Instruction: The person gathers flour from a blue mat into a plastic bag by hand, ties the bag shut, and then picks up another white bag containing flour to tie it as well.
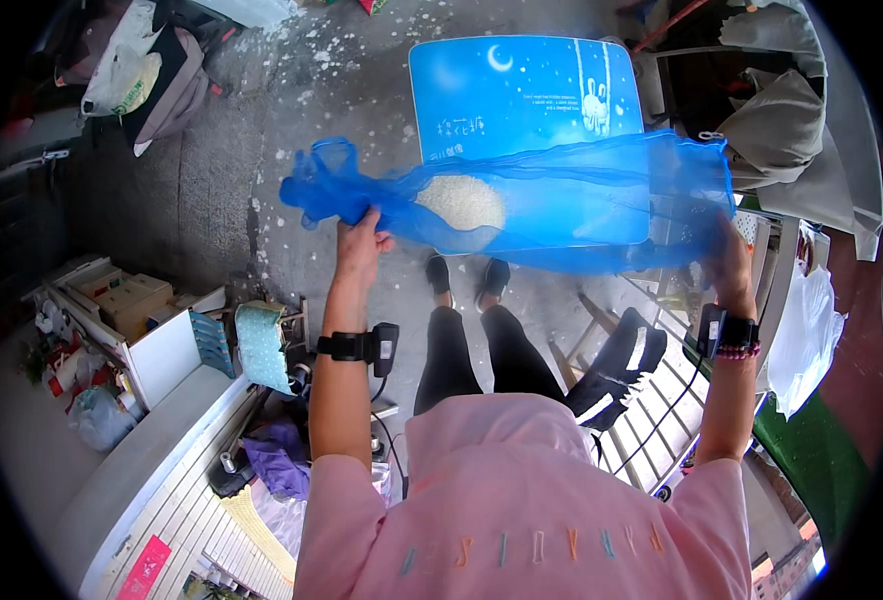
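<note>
A sheer blue mesh cloth (576,169) hangs stretched sideways between my hands. My left hand (359,244) pinches its bunched end, with a puffed tuft sticking out beyond the fingers. At the opposite end my right hand (728,262) holds the wider, edged part; the mesh partly hides those fingers. Below the cloth is a blue tabletop (464,90) printed with a moon, a rabbit on a swing and writing. A round cream-coloured textured thing (460,201) shows beside and through the mesh; whether it lies on the tabletop or in the cloth, I cannot tell.
On the right stands a slatted wooden rack (640,442) with a black-and-white cloth (621,367) on it. A white plastic bag (805,337) hangs beyond. To the left are a box-filled cabinet (160,337) and a dotted teal cloth (263,345). Bags (168,90) sit at upper left.
</note>
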Demonstrator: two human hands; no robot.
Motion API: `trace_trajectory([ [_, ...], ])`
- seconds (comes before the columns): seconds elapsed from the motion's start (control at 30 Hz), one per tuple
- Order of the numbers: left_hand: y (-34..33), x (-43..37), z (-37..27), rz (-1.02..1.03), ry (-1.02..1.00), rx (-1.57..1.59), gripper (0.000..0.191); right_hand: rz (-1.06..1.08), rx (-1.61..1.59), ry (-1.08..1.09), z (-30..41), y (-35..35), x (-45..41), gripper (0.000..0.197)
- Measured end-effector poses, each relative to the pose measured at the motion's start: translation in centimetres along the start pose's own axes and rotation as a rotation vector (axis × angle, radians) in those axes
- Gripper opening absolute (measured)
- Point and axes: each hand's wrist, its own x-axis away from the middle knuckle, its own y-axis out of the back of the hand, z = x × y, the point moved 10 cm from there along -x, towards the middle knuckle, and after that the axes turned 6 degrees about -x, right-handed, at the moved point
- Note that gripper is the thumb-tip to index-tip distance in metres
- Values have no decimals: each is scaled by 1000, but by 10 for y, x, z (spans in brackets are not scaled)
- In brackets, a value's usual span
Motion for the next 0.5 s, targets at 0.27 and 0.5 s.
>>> trace_trajectory([
  [0.27, -4, -5, 11, -101, 70, 112, 9, -20, 88, 110, 18, -2, 22, 28],
  [0.5, 73, -6, -1, -122, 18, 70, 6, -20, 30, 5, 7, -82, 28, 28],
])
